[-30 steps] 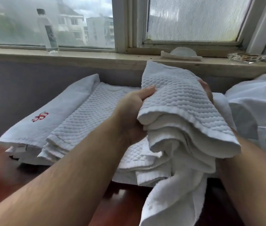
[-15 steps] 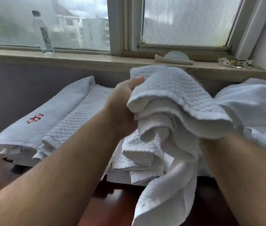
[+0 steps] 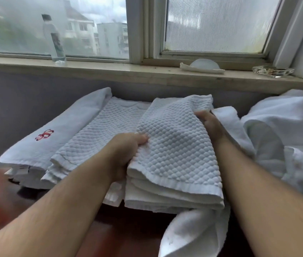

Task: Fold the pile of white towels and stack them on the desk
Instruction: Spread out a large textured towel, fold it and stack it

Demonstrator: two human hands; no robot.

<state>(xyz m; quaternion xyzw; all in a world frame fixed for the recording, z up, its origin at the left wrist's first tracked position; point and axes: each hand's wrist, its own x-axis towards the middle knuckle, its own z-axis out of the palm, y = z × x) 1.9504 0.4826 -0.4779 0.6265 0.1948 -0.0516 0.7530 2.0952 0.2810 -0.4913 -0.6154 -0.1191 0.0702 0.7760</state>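
- A red embroidered emblem (image 3: 44,135) is showing on the smooth towel (image 3: 58,134) at the left. It is a looping mark, not readable as letters.
- A clear bottle (image 3: 54,39) is standing on the windowsill (image 3: 109,70). Its label is too blurred to read.
- The folded waffle towel (image 3: 174,149), held up in front of the sill half a second ago, is now lying low on the stack of folded towels (image 3: 98,138), covering its right part.
- A loose end of this towel is still hanging over the front edge of the worktop (image 3: 2,191), as it was before.
- The left hand (image 3: 126,154) is holding the towel's left edge. Its grip is pinching the layers, with the thumb lying on top and the fingers curling underneath, out of sight.
- The right hand (image 3: 210,125) is reaching further back to the far right edge. Its grip is closing on the cloth there, the thumb showing on top and the fingertips buried in the fold.
- Both forearms are stretching forward from the lower corners, the left one slanting in towards the middle.
- The unfolded pile of white towels (image 3: 286,127) is lying bunched at the right, just beside the right hand.
- A glass dish (image 3: 271,71) and a small white object (image 3: 202,65) are sitting on the sill's right part.
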